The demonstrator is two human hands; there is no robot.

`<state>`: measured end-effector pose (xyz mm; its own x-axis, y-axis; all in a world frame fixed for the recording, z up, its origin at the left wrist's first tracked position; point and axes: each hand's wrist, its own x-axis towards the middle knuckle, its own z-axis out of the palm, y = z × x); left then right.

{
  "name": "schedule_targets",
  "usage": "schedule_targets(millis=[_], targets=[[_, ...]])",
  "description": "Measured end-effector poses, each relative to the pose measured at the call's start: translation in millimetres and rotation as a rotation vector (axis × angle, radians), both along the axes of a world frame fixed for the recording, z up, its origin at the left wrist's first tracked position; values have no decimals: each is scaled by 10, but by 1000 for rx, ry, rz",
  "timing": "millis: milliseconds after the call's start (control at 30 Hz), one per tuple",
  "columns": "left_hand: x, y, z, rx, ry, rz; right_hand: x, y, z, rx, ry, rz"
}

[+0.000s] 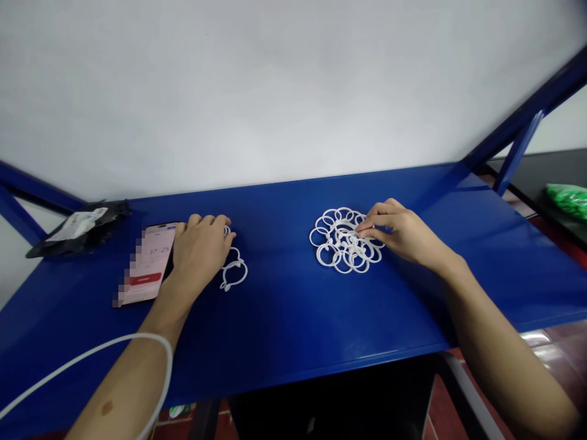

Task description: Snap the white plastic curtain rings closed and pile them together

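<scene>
A cluster of linked, overlapping white plastic rings (342, 267) lies right of centre on the blue table. My right hand (397, 231) reaches over its right side, thumb and fingers pinched on one of the rings; the exact hold is partly covered by the fingers. On the left, my left hand (202, 244) is palm down with curled fingers. A bit of white ring (227, 230) shows between its thumb and index finger. Just below that hand, a short chain of white rings (235, 283) lies flat, its upper end partly hidden by the hand.
A phone (149, 269) with a lit timer screen lies left of my left hand. Behind it sits a black plastic package (87, 229) with a white label. A white cable (92, 360) loops over my left forearm. Blue metal braces (520, 146) flank the table (284, 330); a white wall rises behind.
</scene>
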<state>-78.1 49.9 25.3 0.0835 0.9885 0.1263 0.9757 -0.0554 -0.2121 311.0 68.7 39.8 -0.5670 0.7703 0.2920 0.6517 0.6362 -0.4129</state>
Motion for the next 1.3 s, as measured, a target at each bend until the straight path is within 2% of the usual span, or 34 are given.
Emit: schedule_targets(millis=[200,400,500,567,800,1033,1133,1300], targets=[[-25,-4,-20,100,-72,-70,-43,-18,-8,116,39,-42],[-22,3,40,1,-228,-33,-126,-82,8,179,42,-103],[12,-21,111,-14,-297,17,-173,-116,5,192,45,-93],[39,-49,161,-7,-341,5,-216,-145,7,196,48,-80],[298,-220,239,2,-778,-251,-500,-336,-46,265,152,14],[763,-539,200,-233,-1105,-552,-758,-560,-93,193,273,274],[833,-627,164,-230,-1222,-573,-797,-601,-103,164,359,312],[852,-672,92,-96,-1298,-526,-837,-646,-150,138,490,258]])
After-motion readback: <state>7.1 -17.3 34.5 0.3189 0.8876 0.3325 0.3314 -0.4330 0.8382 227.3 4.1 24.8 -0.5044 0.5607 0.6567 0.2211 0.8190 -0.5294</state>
